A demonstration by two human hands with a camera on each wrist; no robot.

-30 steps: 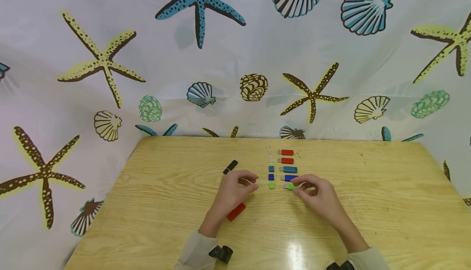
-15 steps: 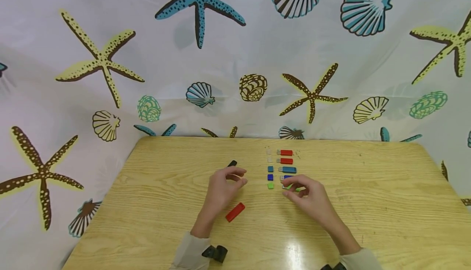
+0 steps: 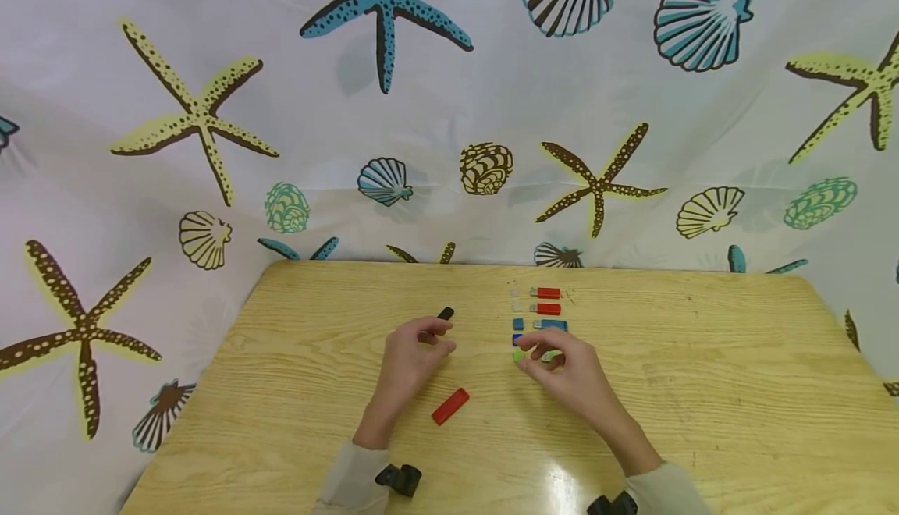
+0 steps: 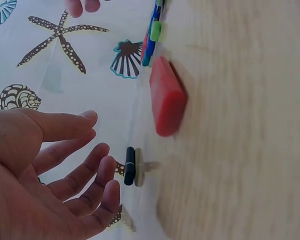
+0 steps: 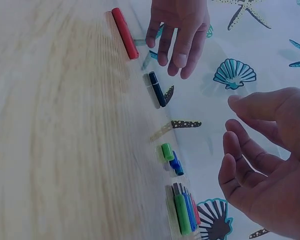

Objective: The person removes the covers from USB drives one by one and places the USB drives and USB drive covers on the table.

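My left hand (image 3: pixel 410 363) hovers with loosely bent fingers and holds nothing. Just beyond it lies a black USB stick (image 3: pixel 445 313), partly hidden by the hand in the head view. A red USB stick (image 3: pixel 450 406) rests nearer, beside the left wrist. My right hand (image 3: pixel 565 374), also holding nothing, is over the near end of a row of uncapped USB sticks. It partly covers the green USB stick (image 5: pixel 182 215) and hides the dark blue one in the head view. Left of the row, a green cap (image 5: pixel 167 151) and a dark blue cap (image 3: pixel 517 339) show beside the right fingertips.
Farther back lie a lighter blue USB stick (image 3: pixel 551 325), its blue cap (image 3: pixel 518 324), and two red USB sticks, one the farther red stick (image 3: pixel 545 293), with clear caps (image 3: pixel 517 306) to their left. A patterned cloth (image 3: pixel 449 109) hangs behind the wooden table (image 3: pixel 702 390).
Both hands have moved left, the right hand from the green USB stick toward the caps, the left hand away from them. The red USB stick near the left wrist is now fully uncovered.
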